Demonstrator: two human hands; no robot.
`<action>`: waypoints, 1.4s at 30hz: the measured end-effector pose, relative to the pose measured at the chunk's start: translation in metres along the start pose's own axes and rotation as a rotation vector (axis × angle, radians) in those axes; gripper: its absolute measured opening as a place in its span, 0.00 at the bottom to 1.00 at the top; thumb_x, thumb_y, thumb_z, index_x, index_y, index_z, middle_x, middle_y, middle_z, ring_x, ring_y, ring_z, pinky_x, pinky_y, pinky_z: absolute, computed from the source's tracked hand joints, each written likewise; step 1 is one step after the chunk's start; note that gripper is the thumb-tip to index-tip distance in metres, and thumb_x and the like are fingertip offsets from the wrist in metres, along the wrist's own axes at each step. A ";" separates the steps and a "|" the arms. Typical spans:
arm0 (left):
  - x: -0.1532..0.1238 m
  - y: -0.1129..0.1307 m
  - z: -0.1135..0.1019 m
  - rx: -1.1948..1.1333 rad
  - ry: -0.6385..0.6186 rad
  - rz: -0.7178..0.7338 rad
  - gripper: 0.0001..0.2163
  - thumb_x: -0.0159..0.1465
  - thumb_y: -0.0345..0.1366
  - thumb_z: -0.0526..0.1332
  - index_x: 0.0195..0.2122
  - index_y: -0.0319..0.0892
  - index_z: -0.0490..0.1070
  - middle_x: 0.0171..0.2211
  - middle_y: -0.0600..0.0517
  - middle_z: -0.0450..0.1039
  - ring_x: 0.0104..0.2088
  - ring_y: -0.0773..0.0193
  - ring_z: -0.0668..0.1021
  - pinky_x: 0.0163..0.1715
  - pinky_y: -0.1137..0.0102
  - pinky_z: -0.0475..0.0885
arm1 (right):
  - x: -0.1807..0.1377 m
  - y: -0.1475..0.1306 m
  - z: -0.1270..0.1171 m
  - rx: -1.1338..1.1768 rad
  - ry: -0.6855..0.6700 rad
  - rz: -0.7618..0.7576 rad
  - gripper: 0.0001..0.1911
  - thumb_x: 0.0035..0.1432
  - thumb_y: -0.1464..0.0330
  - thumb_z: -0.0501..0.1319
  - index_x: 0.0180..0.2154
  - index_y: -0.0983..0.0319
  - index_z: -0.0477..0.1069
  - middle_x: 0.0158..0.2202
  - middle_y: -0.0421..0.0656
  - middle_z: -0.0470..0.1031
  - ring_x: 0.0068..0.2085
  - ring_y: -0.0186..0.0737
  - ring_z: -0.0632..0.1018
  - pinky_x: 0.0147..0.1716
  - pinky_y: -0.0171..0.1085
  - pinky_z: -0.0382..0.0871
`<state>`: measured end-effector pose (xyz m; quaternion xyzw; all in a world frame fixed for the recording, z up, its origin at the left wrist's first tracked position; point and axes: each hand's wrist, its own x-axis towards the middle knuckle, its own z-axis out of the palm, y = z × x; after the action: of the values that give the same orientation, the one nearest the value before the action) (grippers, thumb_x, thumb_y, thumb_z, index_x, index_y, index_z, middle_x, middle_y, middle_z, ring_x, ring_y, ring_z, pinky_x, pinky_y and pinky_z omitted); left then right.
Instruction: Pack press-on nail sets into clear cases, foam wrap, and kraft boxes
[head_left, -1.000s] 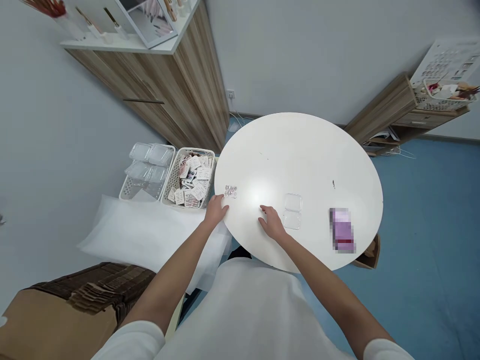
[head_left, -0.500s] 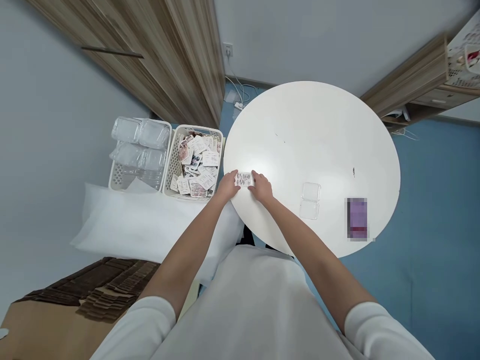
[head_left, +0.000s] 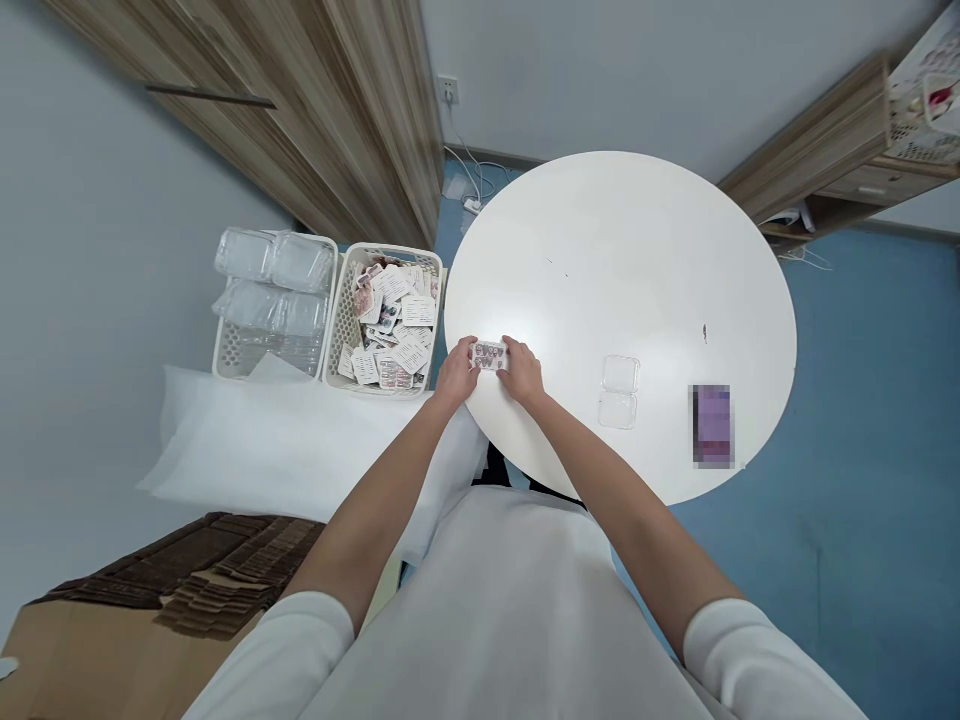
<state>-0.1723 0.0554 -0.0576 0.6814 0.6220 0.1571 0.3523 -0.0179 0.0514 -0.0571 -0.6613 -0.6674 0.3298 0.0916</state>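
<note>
Between my two hands is a small flat white pack [head_left: 489, 356] with two rows of small, shiny, nail-shaped pieces. My left hand [head_left: 456, 374] pinches its left end between thumb and fingers. At the right end, my right hand [head_left: 523, 372] grips it the same way. Pack and hands are over the left edge of the round white table [head_left: 600, 240]. To the right of my right hand lies a clear plastic case [head_left: 619, 392], opened flat into two halves.
Left of the table stands a white basket [head_left: 335, 325] of similar packs with printed white cards. Another basket [head_left: 226, 345] beside it holds bagged clear cases. A blurred purple item [head_left: 712, 426] lies at the table's right. White sheeting [head_left: 300, 440] and a cardboard box [head_left: 112, 650] are at lower left.
The pack, held in both hands, has tilted slightly, and its rows of pieces show darker and clearer. The whole view has shifted a little. Both hands keep their grip.
</note>
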 end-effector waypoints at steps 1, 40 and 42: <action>-0.003 0.001 0.002 -0.001 0.010 0.016 0.25 0.54 0.26 0.56 0.53 0.41 0.53 0.37 0.50 0.65 0.32 0.65 0.70 0.35 0.69 0.67 | -0.003 0.002 -0.001 0.019 -0.016 -0.030 0.33 0.49 0.73 0.55 0.57 0.61 0.47 0.47 0.48 0.63 0.47 0.43 0.65 0.45 0.43 0.59; -0.036 0.173 0.161 0.319 -0.166 0.135 0.28 0.46 0.38 0.66 0.50 0.49 0.60 0.45 0.47 0.61 0.47 0.51 0.64 0.42 0.60 0.62 | -0.126 0.218 -0.104 -0.012 0.066 -0.008 0.33 0.44 0.67 0.62 0.53 0.53 0.56 0.52 0.47 0.55 0.52 0.50 0.59 0.46 0.47 0.59; -0.036 0.172 0.162 0.322 -0.174 0.130 0.28 0.47 0.38 0.66 0.50 0.49 0.60 0.44 0.47 0.61 0.46 0.51 0.64 0.42 0.61 0.62 | -0.126 0.219 -0.103 -0.014 0.062 -0.008 0.33 0.44 0.67 0.62 0.53 0.54 0.57 0.52 0.47 0.55 0.52 0.50 0.59 0.46 0.47 0.59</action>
<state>0.0536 -0.0211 -0.0473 0.7787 0.5609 0.0185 0.2804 0.2332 -0.0549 -0.0612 -0.6692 -0.6693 0.3038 0.1090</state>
